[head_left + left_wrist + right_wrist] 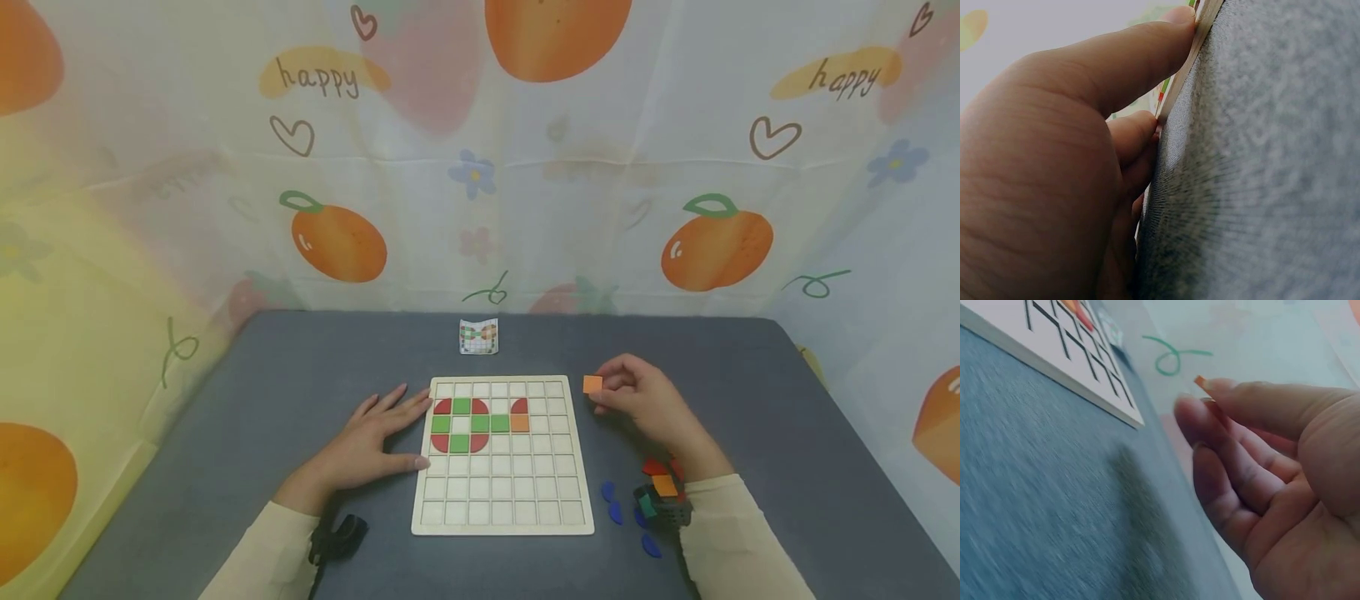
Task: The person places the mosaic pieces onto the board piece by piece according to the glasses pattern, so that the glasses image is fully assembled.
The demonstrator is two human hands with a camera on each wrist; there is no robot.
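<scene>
A pale wooden grid board [502, 487] lies on the table with red quarter-round, green square and orange square tiles in its upper cells. My left hand [375, 442] rests at the board's left edge, fingers and thumb spread and fairly straight; the left wrist view shows the thumb [1147, 53] against the rim. Just off the board's upper right side, my right hand [648, 400] pinches an orange square tile [592, 384] between thumb and fingertips. In the right wrist view that tile [1200, 380] shows only a corner above the fingertips.
Loose blue pieces [615, 512] lie right of the board. Red pieces [652, 467] and an orange square [663, 485] sit by the right wrist, partly hidden by its dark wrist camera [669, 508]. A small printed pattern card [478, 337] lies behind the board, before a patterned cloth [480, 233].
</scene>
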